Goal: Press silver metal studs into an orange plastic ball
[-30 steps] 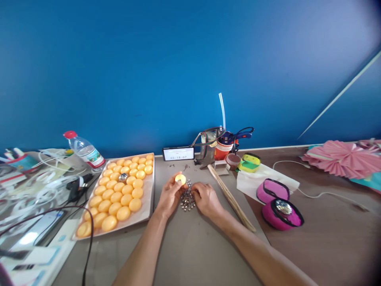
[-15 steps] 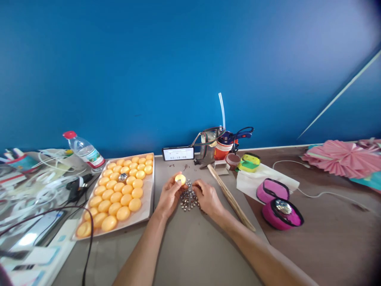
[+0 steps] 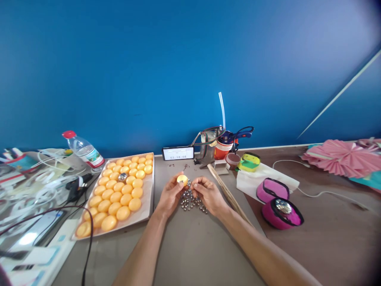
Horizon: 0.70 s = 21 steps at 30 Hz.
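My left hand (image 3: pixel 170 195) is closed round a small yellow ball (image 3: pixel 182 179), held just above the table. My right hand (image 3: pixel 210 194) is right beside it, fingers pinched together near the ball, likely on a tiny silver bead that I cannot make out. Under and between both hands lies a heap of small silver beads (image 3: pixel 190 201). To the left stands a tray (image 3: pixel 146 212) filled with several rows of yellow balls (image 3: pixel 120 196); one ball there is covered in silver beads (image 3: pixel 122 177).
A phone (image 3: pixel 177 153) leans on the blue wall, with cups of tools (image 3: pixel 222 145) beside it. A wooden stick (image 3: pixel 226 192) lies right of my hands. Two pink cases (image 3: pixel 281 214) sit at right, pink paper fans (image 3: pixel 345 157) far right. A water bottle (image 3: pixel 83 151) and cables lie at left.
My right hand has risen from the bead heap and drawn in towards the ball, fingers pinched. The left hand holds the ball almost in the same spot.
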Motion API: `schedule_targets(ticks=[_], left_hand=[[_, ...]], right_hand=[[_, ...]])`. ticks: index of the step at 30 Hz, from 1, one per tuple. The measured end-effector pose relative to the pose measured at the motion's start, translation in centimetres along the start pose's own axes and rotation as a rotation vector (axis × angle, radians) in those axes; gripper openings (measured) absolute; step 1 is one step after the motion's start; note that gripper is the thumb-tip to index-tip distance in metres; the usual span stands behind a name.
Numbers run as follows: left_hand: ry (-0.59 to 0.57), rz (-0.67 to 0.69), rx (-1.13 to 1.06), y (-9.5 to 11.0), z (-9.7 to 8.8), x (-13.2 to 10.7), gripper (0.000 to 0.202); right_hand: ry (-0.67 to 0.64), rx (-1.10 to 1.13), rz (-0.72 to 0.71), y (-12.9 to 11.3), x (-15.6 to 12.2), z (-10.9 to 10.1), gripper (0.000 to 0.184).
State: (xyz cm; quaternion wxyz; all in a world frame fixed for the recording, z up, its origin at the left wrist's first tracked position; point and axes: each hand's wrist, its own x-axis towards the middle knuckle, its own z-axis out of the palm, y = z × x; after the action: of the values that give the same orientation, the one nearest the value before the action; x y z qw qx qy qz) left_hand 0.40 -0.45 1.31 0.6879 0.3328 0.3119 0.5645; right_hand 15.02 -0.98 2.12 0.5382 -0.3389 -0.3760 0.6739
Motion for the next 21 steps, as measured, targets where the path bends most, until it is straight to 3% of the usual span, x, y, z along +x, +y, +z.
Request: schedule_targets(ticks=[7, 21], left_hand=[[-0.024, 0.014, 0.064, -0.5, 0.1, 0.0, 0.031], [-0.023, 0.028, 0.147, -0.7, -0.2, 0.0, 0.035]], right_hand=[[0.003, -0.026, -0.028, 0.3, 0.1, -0.4, 0.019], [-0.031, -0.004, 0.001, 1.0, 0.2, -0.5, 0.02]])
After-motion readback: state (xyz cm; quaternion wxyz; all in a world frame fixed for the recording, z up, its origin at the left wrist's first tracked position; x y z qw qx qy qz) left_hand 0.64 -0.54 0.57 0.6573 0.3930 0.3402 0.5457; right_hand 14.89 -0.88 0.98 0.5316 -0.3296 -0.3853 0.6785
